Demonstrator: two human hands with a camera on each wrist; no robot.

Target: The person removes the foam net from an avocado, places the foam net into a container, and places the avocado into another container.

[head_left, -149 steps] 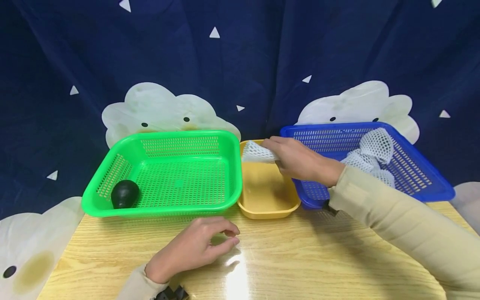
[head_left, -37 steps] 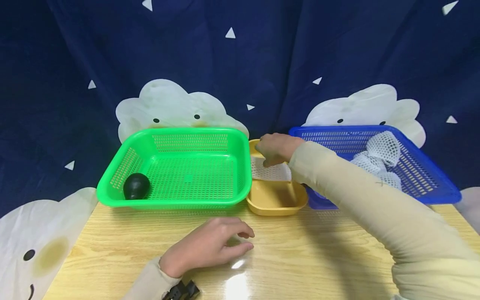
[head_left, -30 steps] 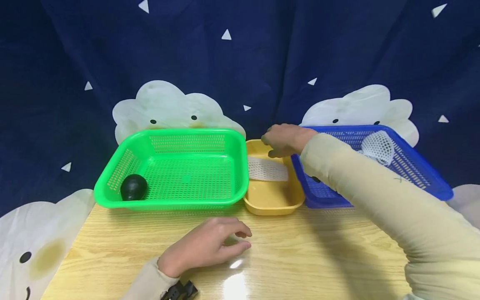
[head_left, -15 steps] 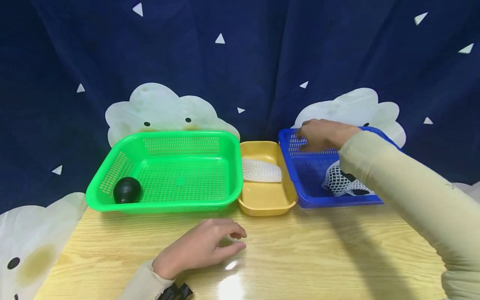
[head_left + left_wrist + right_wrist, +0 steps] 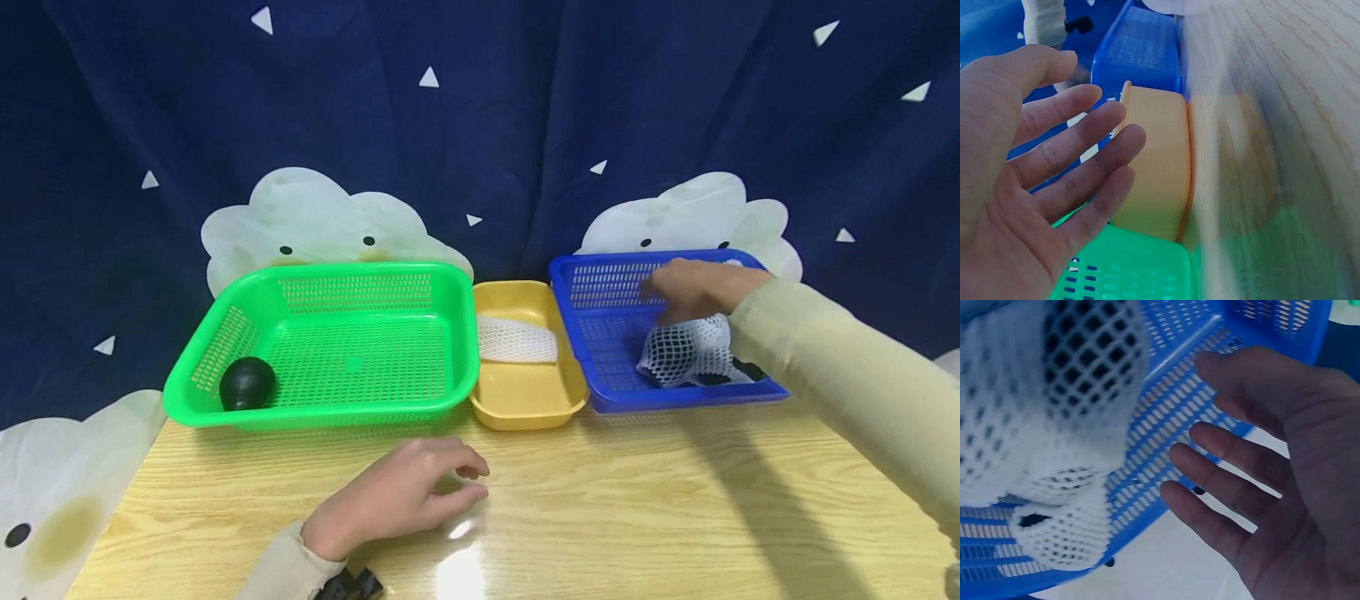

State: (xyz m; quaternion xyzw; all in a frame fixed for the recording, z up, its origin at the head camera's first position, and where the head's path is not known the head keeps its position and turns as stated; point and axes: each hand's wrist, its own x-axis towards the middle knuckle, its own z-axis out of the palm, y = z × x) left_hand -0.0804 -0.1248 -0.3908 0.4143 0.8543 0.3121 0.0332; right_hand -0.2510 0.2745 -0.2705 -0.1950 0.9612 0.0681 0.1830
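Right hand, grip wide and holding nothing, is over white netting in a blue basket. Left hand, grip bare, fingers loosely curved, is over the tabletop. A flat net lies in a yellow tray; a green basket holds a black ball.

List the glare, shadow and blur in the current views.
Head: glare on the wooden tabletop by the left hand, plus a shadow below the right sleeve; left wrist: hazy tabletop reflections of the yellow bin and green basket; right wrist: dim, bluish cast, nearest white mesh netting blurred.
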